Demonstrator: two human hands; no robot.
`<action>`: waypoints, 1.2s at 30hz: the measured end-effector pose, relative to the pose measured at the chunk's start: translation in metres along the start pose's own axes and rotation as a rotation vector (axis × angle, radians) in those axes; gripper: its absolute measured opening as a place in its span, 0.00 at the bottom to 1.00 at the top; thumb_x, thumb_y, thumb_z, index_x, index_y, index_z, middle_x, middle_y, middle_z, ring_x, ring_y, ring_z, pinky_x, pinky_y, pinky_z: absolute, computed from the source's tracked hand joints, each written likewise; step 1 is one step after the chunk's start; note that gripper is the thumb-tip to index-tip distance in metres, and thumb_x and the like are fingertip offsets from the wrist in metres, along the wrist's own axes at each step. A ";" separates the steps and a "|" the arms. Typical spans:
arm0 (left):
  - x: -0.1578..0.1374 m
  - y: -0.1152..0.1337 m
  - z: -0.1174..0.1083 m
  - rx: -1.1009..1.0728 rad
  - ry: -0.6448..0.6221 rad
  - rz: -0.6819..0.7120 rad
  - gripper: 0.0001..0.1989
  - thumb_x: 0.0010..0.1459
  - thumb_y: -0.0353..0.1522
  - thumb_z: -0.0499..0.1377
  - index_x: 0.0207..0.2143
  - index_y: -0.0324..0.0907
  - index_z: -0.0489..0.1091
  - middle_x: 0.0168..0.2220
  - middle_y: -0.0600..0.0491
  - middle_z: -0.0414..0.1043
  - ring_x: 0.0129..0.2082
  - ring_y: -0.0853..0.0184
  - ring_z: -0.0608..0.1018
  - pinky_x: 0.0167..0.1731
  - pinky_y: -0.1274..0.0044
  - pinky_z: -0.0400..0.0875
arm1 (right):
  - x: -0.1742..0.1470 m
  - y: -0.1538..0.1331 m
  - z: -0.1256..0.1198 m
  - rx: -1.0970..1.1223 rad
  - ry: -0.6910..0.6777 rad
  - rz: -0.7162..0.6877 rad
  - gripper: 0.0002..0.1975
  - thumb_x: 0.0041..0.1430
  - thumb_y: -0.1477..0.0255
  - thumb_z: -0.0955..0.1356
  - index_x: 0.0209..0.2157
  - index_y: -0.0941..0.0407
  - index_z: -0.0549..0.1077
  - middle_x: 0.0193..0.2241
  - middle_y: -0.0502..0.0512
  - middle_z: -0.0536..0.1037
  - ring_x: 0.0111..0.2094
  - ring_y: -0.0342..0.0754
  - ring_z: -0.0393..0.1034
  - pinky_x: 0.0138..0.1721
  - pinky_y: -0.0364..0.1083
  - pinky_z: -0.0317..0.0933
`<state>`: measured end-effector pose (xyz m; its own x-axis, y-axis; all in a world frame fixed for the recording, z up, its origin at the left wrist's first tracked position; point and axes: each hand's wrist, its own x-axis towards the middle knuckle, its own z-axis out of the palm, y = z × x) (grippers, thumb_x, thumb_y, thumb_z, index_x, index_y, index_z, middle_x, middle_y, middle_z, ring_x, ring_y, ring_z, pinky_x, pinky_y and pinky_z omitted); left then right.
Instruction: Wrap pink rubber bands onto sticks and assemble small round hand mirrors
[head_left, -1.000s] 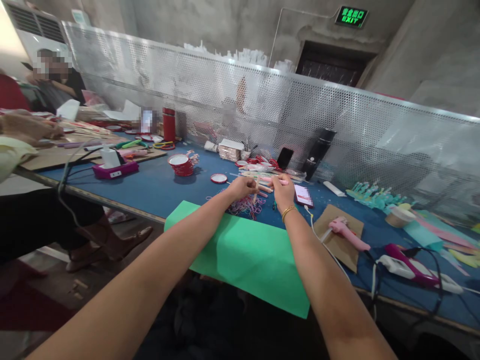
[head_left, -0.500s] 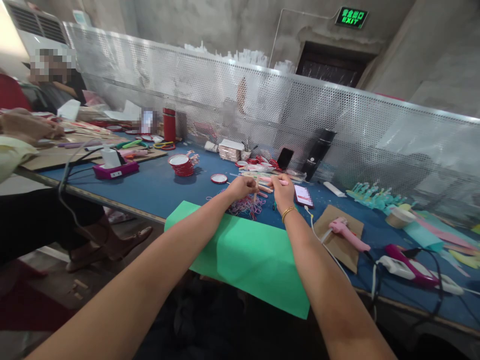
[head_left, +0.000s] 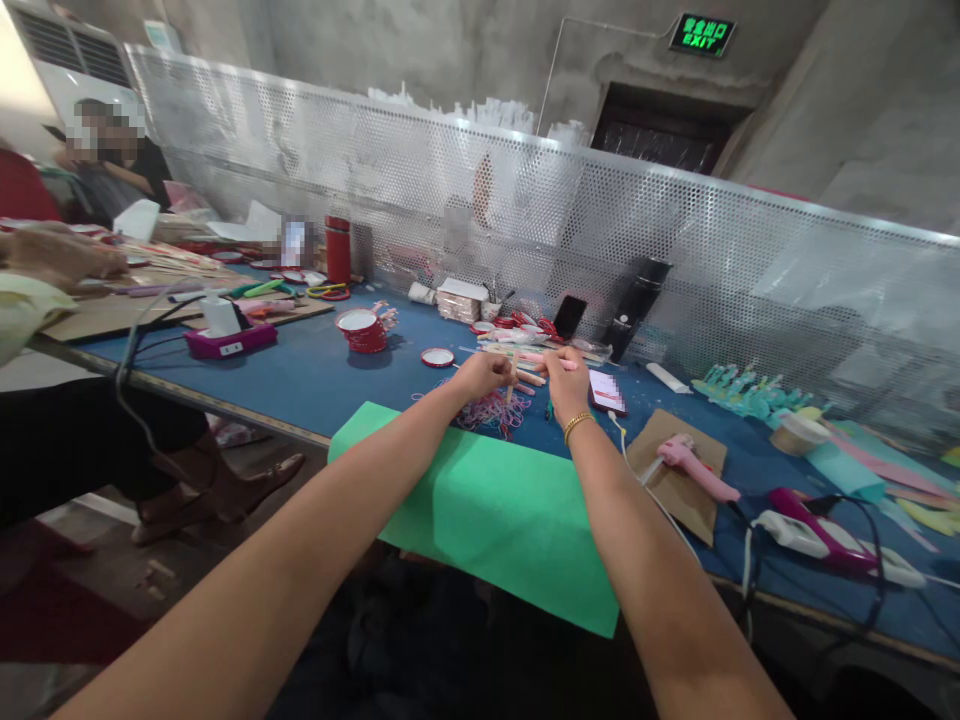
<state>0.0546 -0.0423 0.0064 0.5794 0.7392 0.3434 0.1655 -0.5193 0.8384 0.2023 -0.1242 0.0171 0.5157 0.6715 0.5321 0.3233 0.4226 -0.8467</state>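
Observation:
My left hand (head_left: 484, 377) is closed, pinching a thin pale stick (head_left: 511, 388) that stands nearly upright. To its right, my right hand (head_left: 568, 384) is closed around a slim pink pen-like tool (head_left: 570, 365), its tip pointing towards the stick. What the tip touches is too small to tell. Under my left hand lies a tangle of pink and purple cords (head_left: 491, 412). A green sheet (head_left: 495, 510) hangs over the table's front edge beneath my forearms. A white round piece with a red rim (head_left: 438, 357) lies beyond my left hand.
A stack of red-rimmed rounds (head_left: 365, 331) stands left on the blue table (head_left: 300, 375). Right are a phone (head_left: 606, 391), a pink glue gun (head_left: 697, 468) on cardboard, and a purple power strip (head_left: 829, 535) with cables. A perforated screen (head_left: 420, 170) runs behind. A co-worker's hand (head_left: 64, 255) is far left.
Both my hands stay almost in place, still holding the stick and the pink pen-like tool. The co-worker's sleeve at the far left has shifted slightly.

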 end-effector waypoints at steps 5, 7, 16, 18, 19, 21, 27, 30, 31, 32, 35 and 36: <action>0.001 -0.001 -0.001 0.026 0.002 0.010 0.14 0.40 0.37 0.65 0.17 0.39 0.63 0.17 0.60 0.61 0.20 0.75 0.62 0.21 0.80 0.55 | -0.001 0.001 0.002 0.012 -0.030 -0.027 0.10 0.51 0.63 0.67 0.23 0.54 0.68 0.20 0.46 0.75 0.25 0.44 0.69 0.31 0.43 0.62; 0.001 -0.003 -0.001 0.032 0.000 0.015 0.15 0.40 0.38 0.65 0.17 0.39 0.63 0.17 0.60 0.61 0.20 0.75 0.62 0.22 0.80 0.55 | 0.000 0.002 0.001 -0.007 -0.022 -0.026 0.10 0.52 0.63 0.66 0.23 0.54 0.68 0.20 0.47 0.75 0.25 0.44 0.69 0.31 0.43 0.62; 0.002 -0.003 -0.001 0.021 -0.006 -0.008 0.14 0.40 0.37 0.65 0.18 0.38 0.64 0.18 0.60 0.63 0.20 0.75 0.63 0.22 0.80 0.55 | -0.002 -0.001 0.001 0.023 -0.037 -0.026 0.10 0.51 0.63 0.66 0.22 0.54 0.68 0.20 0.46 0.74 0.25 0.45 0.68 0.31 0.43 0.62; 0.002 -0.005 -0.001 0.044 -0.002 -0.003 0.14 0.41 0.37 0.65 0.18 0.38 0.65 0.18 0.60 0.63 0.20 0.75 0.62 0.22 0.80 0.55 | -0.001 -0.001 0.001 0.002 -0.039 -0.026 0.10 0.51 0.63 0.66 0.22 0.54 0.67 0.20 0.46 0.74 0.25 0.45 0.69 0.32 0.44 0.62; 0.002 -0.006 -0.002 0.050 -0.002 0.000 0.14 0.41 0.37 0.65 0.19 0.38 0.65 0.18 0.60 0.63 0.21 0.75 0.62 0.22 0.80 0.55 | -0.001 0.000 0.001 -0.014 -0.034 -0.024 0.10 0.51 0.63 0.66 0.22 0.54 0.67 0.20 0.46 0.74 0.25 0.45 0.68 0.32 0.44 0.62; 0.003 -0.007 -0.002 0.051 0.001 0.006 0.14 0.40 0.38 0.65 0.19 0.38 0.65 0.18 0.60 0.63 0.21 0.74 0.62 0.22 0.80 0.55 | 0.000 0.000 -0.001 -0.036 -0.014 -0.019 0.10 0.51 0.63 0.66 0.22 0.54 0.68 0.20 0.46 0.74 0.25 0.45 0.68 0.31 0.43 0.61; 0.002 -0.003 -0.001 0.038 0.001 -0.014 0.12 0.40 0.36 0.63 0.18 0.39 0.64 0.18 0.60 0.62 0.20 0.75 0.62 0.22 0.80 0.54 | -0.002 -0.001 0.000 -0.001 -0.033 -0.040 0.10 0.51 0.64 0.66 0.21 0.54 0.67 0.20 0.46 0.74 0.25 0.45 0.68 0.32 0.44 0.62; 0.000 0.001 -0.002 0.073 -0.001 -0.006 0.11 0.41 0.36 0.63 0.18 0.38 0.66 0.18 0.60 0.62 0.20 0.75 0.61 0.22 0.79 0.53 | -0.003 0.000 0.002 0.020 -0.052 -0.038 0.10 0.51 0.64 0.67 0.22 0.54 0.67 0.20 0.46 0.74 0.24 0.45 0.68 0.31 0.44 0.62; 0.000 0.002 -0.002 0.088 0.000 -0.001 0.12 0.42 0.37 0.63 0.18 0.38 0.66 0.18 0.60 0.62 0.20 0.75 0.61 0.22 0.79 0.53 | -0.003 0.001 0.002 0.016 -0.052 -0.035 0.10 0.52 0.64 0.67 0.22 0.54 0.68 0.20 0.46 0.74 0.24 0.45 0.68 0.31 0.44 0.62; 0.000 0.002 -0.003 0.103 0.003 0.005 0.12 0.42 0.37 0.63 0.18 0.38 0.66 0.17 0.60 0.62 0.20 0.75 0.61 0.21 0.79 0.52 | -0.002 0.002 0.002 0.004 -0.046 -0.036 0.10 0.52 0.64 0.67 0.22 0.54 0.68 0.20 0.46 0.75 0.24 0.45 0.68 0.31 0.44 0.62; 0.000 0.001 -0.004 0.135 0.019 0.010 0.14 0.42 0.38 0.64 0.17 0.39 0.64 0.17 0.60 0.59 0.19 0.75 0.60 0.21 0.79 0.50 | 0.000 0.003 -0.001 -0.047 -0.017 -0.053 0.10 0.52 0.64 0.66 0.22 0.54 0.68 0.20 0.46 0.75 0.25 0.45 0.68 0.32 0.44 0.62; 0.000 0.000 -0.004 0.138 0.021 0.005 0.14 0.42 0.38 0.65 0.17 0.39 0.64 0.16 0.60 0.59 0.19 0.75 0.60 0.21 0.79 0.50 | 0.001 0.003 -0.002 -0.052 -0.010 -0.055 0.10 0.52 0.65 0.66 0.22 0.54 0.68 0.20 0.46 0.74 0.25 0.45 0.68 0.32 0.44 0.61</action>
<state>0.0517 -0.0401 0.0080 0.5641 0.7442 0.3577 0.2714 -0.5762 0.7709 0.2051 -0.1234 0.0144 0.4883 0.6545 0.5772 0.3918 0.4266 -0.8152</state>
